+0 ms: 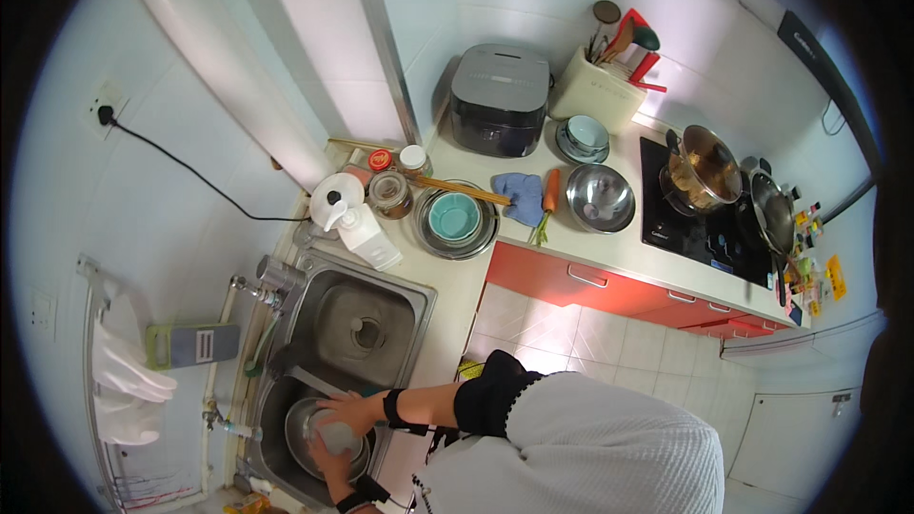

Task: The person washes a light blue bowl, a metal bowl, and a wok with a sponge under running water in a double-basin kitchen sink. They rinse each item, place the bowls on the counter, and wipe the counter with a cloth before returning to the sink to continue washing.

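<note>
Both of my hands are over the nearer basin of a double stainless-steel sink. A wide metal bowl sits in that basin. Between my hands is a pale, roundish object, blurred, so I cannot tell its exact kind. My right hand spreads its fingers over the upper side of it. My left hand grips it from the lower side. Black bands circle both wrists. Part of another metal vessel shows beneath my hands.
The other basin has a drain. Around the counter corner stand a white appliance, jars, a turquoise bowl, chopsticks, a blue cloth, a carrot, a metal bowl and a rice cooker. A pot is on the cooktop.
</note>
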`<state>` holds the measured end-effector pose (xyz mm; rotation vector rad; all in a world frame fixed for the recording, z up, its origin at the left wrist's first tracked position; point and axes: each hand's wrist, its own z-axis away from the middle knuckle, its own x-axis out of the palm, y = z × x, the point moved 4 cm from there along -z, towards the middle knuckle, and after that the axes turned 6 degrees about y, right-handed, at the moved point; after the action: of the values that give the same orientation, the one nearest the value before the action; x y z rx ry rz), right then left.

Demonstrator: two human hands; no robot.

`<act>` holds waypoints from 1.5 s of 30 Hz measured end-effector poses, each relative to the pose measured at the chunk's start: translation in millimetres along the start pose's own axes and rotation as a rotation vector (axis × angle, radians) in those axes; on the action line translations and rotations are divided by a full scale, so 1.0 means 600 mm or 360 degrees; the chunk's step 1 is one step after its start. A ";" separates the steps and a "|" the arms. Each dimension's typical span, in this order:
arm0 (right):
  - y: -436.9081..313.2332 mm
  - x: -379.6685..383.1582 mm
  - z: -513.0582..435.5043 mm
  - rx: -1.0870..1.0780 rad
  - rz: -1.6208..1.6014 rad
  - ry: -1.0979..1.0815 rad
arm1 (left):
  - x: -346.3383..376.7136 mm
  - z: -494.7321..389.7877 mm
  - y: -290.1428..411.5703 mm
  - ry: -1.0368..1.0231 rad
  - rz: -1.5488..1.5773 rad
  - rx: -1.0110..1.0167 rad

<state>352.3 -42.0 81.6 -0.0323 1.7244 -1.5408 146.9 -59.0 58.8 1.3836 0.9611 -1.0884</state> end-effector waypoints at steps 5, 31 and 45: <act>0.018 -0.104 0.051 -0.0135 -0.0250 0.0545 | 0.000 -0.016 0.004 -0.0075 0.0249 -0.0211; 0.505 -0.453 0.626 0.1473 0.0445 0.1838 | -0.014 0.041 0.045 -0.0207 0.0115 -0.0158; 0.544 -0.512 0.701 0.1043 -0.0287 0.2430 | -0.015 0.008 0.222 -0.0145 0.0278 0.0040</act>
<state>952.4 -148.2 -0.6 1.7412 2.0582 -2.4172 272.4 -75.9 101.4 1.3984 0.7484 -1.0254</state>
